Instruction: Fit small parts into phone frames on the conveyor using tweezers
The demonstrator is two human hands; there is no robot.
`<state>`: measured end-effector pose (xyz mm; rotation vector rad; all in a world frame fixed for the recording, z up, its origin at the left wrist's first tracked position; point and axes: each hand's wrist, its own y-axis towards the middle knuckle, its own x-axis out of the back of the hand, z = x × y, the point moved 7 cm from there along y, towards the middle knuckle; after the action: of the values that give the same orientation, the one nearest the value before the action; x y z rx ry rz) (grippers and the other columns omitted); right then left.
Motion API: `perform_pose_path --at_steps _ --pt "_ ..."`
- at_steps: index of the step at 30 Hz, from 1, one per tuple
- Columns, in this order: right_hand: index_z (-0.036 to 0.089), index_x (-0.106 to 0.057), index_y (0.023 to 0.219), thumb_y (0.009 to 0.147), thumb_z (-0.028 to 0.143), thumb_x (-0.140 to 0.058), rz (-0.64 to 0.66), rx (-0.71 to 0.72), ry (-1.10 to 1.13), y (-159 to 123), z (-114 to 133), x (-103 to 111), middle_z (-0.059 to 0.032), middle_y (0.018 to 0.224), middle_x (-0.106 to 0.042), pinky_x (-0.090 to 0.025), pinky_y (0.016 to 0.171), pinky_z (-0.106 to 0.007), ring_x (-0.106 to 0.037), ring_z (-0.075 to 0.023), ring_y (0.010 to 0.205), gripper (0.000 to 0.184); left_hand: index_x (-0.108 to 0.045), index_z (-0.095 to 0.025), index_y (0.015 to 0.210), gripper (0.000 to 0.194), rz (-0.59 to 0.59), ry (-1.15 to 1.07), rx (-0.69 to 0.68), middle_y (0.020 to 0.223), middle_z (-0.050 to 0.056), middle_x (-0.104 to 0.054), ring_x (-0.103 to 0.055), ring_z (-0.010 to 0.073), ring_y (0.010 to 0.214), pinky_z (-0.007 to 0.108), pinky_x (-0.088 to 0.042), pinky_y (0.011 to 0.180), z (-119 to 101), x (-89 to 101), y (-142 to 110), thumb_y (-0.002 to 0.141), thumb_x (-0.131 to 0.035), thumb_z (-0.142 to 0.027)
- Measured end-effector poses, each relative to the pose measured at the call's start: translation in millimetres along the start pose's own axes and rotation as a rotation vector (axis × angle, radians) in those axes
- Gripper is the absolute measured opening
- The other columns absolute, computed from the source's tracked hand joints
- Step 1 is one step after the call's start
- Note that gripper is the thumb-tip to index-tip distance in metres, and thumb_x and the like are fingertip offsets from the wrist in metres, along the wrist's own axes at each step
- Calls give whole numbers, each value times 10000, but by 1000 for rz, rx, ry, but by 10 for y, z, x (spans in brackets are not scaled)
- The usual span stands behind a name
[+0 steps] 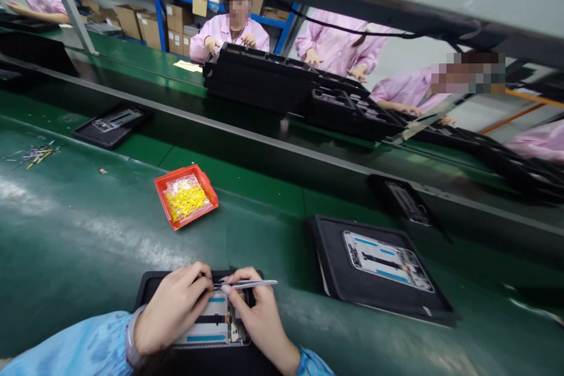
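Note:
A phone chassis [207, 328] with blue strips and a dark flex cable lies on a black tray [150, 282] right before me. Between the thumb and fingers of my right hand [262, 314] is a pair of tweezers [264, 284], held almost level over the chassis's upper part. My left hand [180, 302] reaches across the chassis from the left. Its fingers are curled together close to the tweezer tips, and whatever they pinch is hidden. The fingers also cover the chassis's upper left part.
Beyond my hands stands a red bin [164, 202] of small yellow parts. A second phone chassis [383, 261] rests on a stack of black trays [326, 235] at right. Loose strips [39, 154] lie far left. A conveyor belt [264, 155] crosses behind; people in pink work beyond it.

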<state>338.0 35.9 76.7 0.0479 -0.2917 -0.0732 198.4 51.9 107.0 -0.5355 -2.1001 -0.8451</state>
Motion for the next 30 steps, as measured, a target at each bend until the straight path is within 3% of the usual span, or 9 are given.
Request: perform_pose_path --at_steps 7,16,24,30 --pt "200 -635 775 822 368 -632 63 -53 6 47 -21 4 -20 705 -681 -477 601 -260 -624 -173 637 175 -545 -179 744 326 -29 -22 -8 783 11 -598 -602 110 626 198 -485 578 -28 45 19 971 -311 -188" --pt "246 -722 764 839 298 -673 48 200 13 55 184 22 -24 714 -734 -518 640 -301 -662 -195 678 103 -557 -181 741 399 -34 -8 7 762 3 -612 -607 86 575 168 -470 550 -16 79 37 1002 -262 -241" --pt "228 -744 779 836 338 -667 108 97 -5 84 116 -7 -27 746 -757 -557 639 -244 -709 -190 678 146 -624 -202 755 386 29 -67 52 771 -10 -642 -624 72 581 134 -476 562 67 62 17 987 -317 -237" --pt "217 -743 753 832 353 -659 142 38 -20 103 69 -16 -29 740 -759 -552 645 -237 -713 -190 679 178 -661 -201 804 411 62 -60 -54 765 -8 -661 -630 70 584 125 -475 552 42 108 9 997 -298 -209"
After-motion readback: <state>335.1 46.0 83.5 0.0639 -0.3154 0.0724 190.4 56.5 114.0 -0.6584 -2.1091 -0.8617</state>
